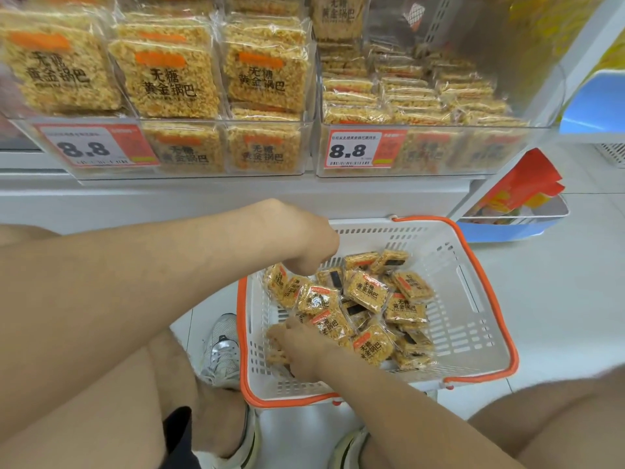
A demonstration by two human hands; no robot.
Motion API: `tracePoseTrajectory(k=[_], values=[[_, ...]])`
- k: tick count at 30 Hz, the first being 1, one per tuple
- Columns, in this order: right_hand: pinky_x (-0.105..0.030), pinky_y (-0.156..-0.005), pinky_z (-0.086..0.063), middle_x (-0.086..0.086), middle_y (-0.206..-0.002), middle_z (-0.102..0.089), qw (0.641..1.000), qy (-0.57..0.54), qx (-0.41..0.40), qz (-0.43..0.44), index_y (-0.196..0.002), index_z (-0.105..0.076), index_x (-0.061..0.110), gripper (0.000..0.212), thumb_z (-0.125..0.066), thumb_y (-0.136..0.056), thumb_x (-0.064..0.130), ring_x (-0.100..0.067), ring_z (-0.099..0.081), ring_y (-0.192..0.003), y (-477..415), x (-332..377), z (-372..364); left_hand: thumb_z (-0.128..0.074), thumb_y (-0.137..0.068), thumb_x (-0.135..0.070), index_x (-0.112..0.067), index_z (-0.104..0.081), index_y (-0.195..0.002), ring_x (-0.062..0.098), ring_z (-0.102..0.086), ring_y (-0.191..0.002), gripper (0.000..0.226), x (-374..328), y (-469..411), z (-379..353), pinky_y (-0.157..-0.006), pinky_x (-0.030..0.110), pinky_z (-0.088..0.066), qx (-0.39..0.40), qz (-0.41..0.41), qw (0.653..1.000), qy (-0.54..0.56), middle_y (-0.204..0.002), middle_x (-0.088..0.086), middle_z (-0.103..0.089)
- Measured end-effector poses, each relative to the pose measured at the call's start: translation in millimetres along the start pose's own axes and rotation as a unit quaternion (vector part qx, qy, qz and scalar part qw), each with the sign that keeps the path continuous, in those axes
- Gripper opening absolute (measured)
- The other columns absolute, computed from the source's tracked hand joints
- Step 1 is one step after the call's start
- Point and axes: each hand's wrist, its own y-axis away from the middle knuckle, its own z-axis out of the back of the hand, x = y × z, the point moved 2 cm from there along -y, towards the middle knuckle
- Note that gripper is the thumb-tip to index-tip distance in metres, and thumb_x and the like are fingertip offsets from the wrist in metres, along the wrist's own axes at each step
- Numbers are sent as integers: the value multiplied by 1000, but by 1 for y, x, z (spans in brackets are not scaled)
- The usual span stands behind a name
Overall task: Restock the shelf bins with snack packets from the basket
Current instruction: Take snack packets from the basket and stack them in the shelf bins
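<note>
I have both hands in the basket [473, 299]: right hand [297, 346] gripping snack packets [367, 291], left hand [314, 248] fisted above them, contents untellable.

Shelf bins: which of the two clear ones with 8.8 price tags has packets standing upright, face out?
The left bin. Its packets stand upright with labels facing forward, while the right bin holds packets lying flat in stacked rows.

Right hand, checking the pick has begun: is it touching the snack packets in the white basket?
Touching: head view shows right hand fingers on yellow snack packets.
</note>
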Motion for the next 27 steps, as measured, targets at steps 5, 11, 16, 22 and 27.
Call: tracePoseTrajectory(k=[5,11,16,22,27], values=[[-27,-52,-46,-1,-95,-63,983,-145,-71,-93,-147,-43,21,60,-66,-92,18,-18,-63,-76,12,-19,48,-49,-101,-1,-14,-64,-124,25,-45,-76,30,3,5,10,-55,29,-32,18,-4,1000,-6,-114,5,-57],[-29,-51,-46,-4,-66,-68,867,-434,-180,-168,-99,-77,3,31,-72,-88,32,-15,-53,-49,45,-49,133,-91,-79,-45,-27,-46,-134,23,-61,-103,74,11,12,15,-79,36,-50,29,-29,994,100,-116,-4,-58],[-19,-41,-30,-7,-63,-62,717,-630,-205,-215,-98,-63,10,19,-63,-89,27,-11,-43,-45,75,-52,174,-91,-77,-48,-27,-41,-118,16,-57,-87,69,16,11,18,-68,35,-45,-73,-64,968,230,-100,-8,-57],[-29,-50,-33,0,-64,-47,742,-524,-348,-230,-82,-56,14,49,-50,-96,61,-18,-41,-51,110,-45,206,-78,-95,-28,-32,-66,-115,5,-66,-105,24,39,29,44,-90,33,-57,-239,-55,898,365,-114,-12,-69],[-34,-55,-28,12,-52,-36,686,-376,-623,-22,-58,-41,19,54,-51,-107,40,-11,-33,-52,137,-26,236,-74,-99,-29,-34,-78,-116,3,-72,-93,18,47,55,67,-72,22,-59,-350,-87,771,524,-111,-10,-77]])
